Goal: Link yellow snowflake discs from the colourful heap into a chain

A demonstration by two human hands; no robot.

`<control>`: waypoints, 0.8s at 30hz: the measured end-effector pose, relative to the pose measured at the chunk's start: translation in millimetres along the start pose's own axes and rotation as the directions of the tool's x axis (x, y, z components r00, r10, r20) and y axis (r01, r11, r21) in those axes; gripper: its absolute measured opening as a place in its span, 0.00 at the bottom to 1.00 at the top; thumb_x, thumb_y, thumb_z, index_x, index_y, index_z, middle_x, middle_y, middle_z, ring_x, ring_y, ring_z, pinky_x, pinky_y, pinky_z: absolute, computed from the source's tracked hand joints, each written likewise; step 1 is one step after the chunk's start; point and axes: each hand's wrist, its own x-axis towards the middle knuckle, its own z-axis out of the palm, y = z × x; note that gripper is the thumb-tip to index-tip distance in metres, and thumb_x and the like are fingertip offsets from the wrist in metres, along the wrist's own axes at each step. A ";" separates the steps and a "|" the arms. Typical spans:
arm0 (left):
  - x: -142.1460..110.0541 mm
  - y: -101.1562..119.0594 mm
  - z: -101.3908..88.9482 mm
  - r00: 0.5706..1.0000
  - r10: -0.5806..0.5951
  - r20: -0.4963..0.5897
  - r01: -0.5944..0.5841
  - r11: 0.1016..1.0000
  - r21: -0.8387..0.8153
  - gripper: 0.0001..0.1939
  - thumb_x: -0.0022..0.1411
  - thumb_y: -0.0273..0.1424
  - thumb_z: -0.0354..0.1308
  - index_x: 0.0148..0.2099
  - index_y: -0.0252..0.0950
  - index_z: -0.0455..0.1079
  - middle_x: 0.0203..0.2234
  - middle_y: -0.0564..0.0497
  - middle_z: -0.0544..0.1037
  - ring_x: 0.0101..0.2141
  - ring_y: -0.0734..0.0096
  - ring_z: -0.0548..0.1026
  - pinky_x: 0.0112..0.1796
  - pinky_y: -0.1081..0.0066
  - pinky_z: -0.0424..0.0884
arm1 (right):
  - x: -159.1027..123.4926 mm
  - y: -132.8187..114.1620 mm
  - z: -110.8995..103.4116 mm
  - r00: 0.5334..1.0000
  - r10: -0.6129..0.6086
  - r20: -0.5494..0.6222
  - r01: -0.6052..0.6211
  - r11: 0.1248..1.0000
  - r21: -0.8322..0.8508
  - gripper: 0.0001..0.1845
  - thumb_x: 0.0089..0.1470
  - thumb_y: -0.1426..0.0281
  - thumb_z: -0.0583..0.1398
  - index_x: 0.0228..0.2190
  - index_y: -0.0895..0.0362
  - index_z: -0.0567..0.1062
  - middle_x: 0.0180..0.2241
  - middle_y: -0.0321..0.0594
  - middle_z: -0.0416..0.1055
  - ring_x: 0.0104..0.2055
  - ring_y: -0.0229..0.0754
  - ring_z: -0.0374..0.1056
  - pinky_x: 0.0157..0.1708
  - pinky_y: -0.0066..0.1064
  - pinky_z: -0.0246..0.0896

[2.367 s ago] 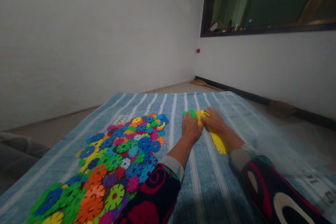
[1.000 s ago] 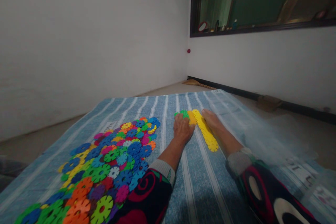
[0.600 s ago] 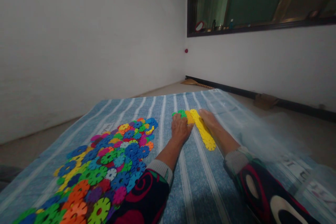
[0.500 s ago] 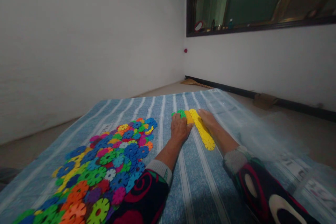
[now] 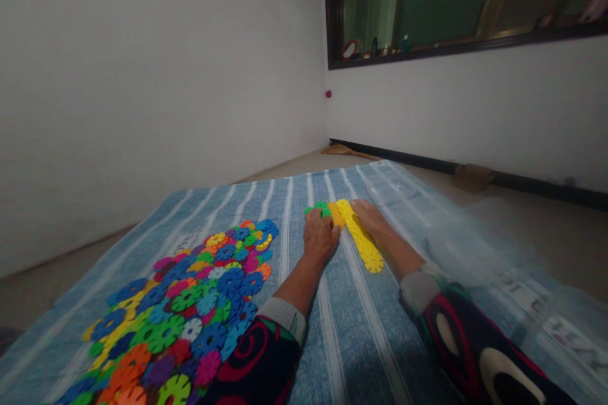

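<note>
My left hand (image 5: 320,235) lies over a row of green notched plastic discs (image 5: 323,207) and orange ones (image 5: 337,213), its fingers curled down on them. Its fingertips are partly hidden. Just right of these, a long overlapping row of yellow notched discs (image 5: 363,239) slants toward me on the cloth. My right hand (image 5: 372,218) is closed at the far right side of this yellow row, fingers together against its edge. A large pile of loose mixed-colour flower-shaped discs (image 5: 209,294) spreads to the left of my left forearm.
A blue cloth with white stripes (image 5: 351,329) covers the surface under everything. Clear plastic, seemingly a bag or sheet (image 5: 479,247), lies along its right side. Beyond stand white walls, a window (image 5: 446,0), and a brown piece like cardboard (image 5: 472,177) on the floor.
The view has shifted slightly, so the hands and discs sit a little further left. Both hands stay at the same rows, with little visible movement.
</note>
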 end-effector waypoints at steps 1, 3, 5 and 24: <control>0.4 0.2 0.0 1.000 0.003 -0.003 -0.003 1.000 0.002 0.07 0.59 0.34 0.59 0.31 0.36 0.74 0.43 0.43 0.73 0.53 0.55 0.66 0.57 0.57 0.61 | 0.1 -0.4 0.3 1.000 0.003 0.000 -0.003 1.000 0.002 0.18 0.53 0.54 0.51 0.28 0.55 0.71 0.31 0.37 0.71 0.34 0.41 0.63 0.39 0.34 0.58; 1.2 0.1 0.7 1.000 0.006 -0.009 -0.006 1.000 0.000 0.08 0.59 0.35 0.59 0.31 0.37 0.74 0.43 0.44 0.73 0.52 0.55 0.66 0.56 0.57 0.61 | -0.3 -0.9 0.8 1.000 0.007 0.003 -0.007 1.000 0.008 0.18 0.53 0.54 0.51 0.28 0.55 0.71 0.31 0.37 0.71 0.35 0.41 0.64 0.39 0.34 0.58; 1.8 -0.4 1.7 1.000 0.007 -0.009 -0.007 1.000 -0.006 0.09 0.59 0.37 0.59 0.31 0.37 0.74 0.43 0.44 0.73 0.52 0.55 0.66 0.57 0.57 0.61 | -1.0 -0.8 0.9 1.000 0.016 0.010 -0.016 1.000 0.025 0.19 0.53 0.54 0.50 0.29 0.55 0.71 0.31 0.38 0.71 0.35 0.42 0.64 0.38 0.34 0.58; 3.2 -12.0 -10.9 0.997 0.001 -0.074 -0.004 0.999 -0.041 0.09 0.58 0.29 0.54 0.34 0.37 0.77 0.48 0.42 0.75 0.54 0.55 0.68 0.57 0.54 0.62 | -33.7 -9.9 -14.7 0.964 -0.017 -0.266 -0.016 0.993 -0.121 0.13 0.49 0.60 0.51 0.25 0.52 0.71 0.28 0.40 0.71 0.37 0.46 0.65 0.38 0.33 0.58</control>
